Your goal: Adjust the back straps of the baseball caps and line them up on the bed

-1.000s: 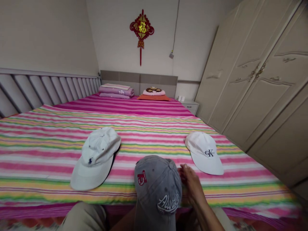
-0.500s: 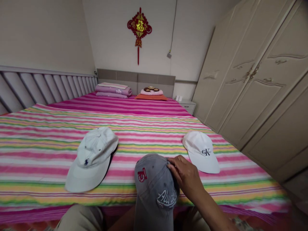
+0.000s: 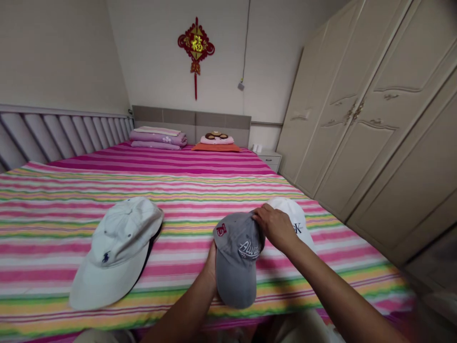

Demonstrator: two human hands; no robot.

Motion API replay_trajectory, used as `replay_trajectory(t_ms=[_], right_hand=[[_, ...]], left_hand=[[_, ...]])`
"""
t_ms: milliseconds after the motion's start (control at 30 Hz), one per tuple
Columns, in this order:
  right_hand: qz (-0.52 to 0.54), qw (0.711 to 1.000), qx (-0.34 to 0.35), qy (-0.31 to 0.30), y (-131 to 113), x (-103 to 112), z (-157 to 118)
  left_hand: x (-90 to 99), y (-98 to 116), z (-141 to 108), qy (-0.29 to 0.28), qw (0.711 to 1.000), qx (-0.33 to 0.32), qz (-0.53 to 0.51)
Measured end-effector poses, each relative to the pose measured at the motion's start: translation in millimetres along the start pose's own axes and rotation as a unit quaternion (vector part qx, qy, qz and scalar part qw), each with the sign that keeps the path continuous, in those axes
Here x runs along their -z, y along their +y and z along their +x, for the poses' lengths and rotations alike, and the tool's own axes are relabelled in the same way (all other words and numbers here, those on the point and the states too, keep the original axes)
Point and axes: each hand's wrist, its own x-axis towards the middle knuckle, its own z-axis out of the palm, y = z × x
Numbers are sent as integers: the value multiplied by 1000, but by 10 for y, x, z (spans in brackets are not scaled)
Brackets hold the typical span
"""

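Note:
A grey baseball cap with white lettering and a red patch is held up over the near part of the bed, its brim pointing towards me. My right hand pinches the cap's right edge near the top. On its left side my left hand holds the cap, its fingers hidden behind and under it. To the left lies a white baseball cap with a small dark blue horse-rider logo. Another white baseball cap, with dark letters, lies at the right, partly covered by my right hand and forearm.
A striped sheet covers the bed. Folded purple bedding and a pink and orange stack rest by the headboard. A nightstand and a tall wardrobe stand on the right.
The grey cap has moved forward and slightly right, away from my body, with my right hand on it. My left hand has come into sight at its left side. The view has shifted slightly.

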Motion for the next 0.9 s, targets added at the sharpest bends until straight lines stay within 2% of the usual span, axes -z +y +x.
replay_trajectory(t_ms=[133,233,300,367,500,633,733,833,900], right_hand=[[115,992,-49,8,142,-98,87],[238,962,-129,33,305,-209,49],[334,923,-191,20,413,-316,-48],[437,869,-229,-37,486,-460,-178],[604,742,-244,-156,511,-799,-362],[707,635,-249,-188,529,-1013,-315],[745,588,-254,-184,617,-1019,-212],[765,564,-259,-172,729,-961,-115],[773,554,-264,-161,788,-928,-48]], left_hand=[[32,39,166,-2,1000,14,-12],[16,57,238,27,1000,1,-3],[-12,61,253,27,1000,-6,-2],[-42,60,258,20,1000,-2,-4],[-73,35,308,35,999,8,-11],[-38,6,402,75,997,5,-16],[43,22,442,74,997,37,-3],[159,102,460,113,986,110,52],[226,192,477,141,980,119,78]])
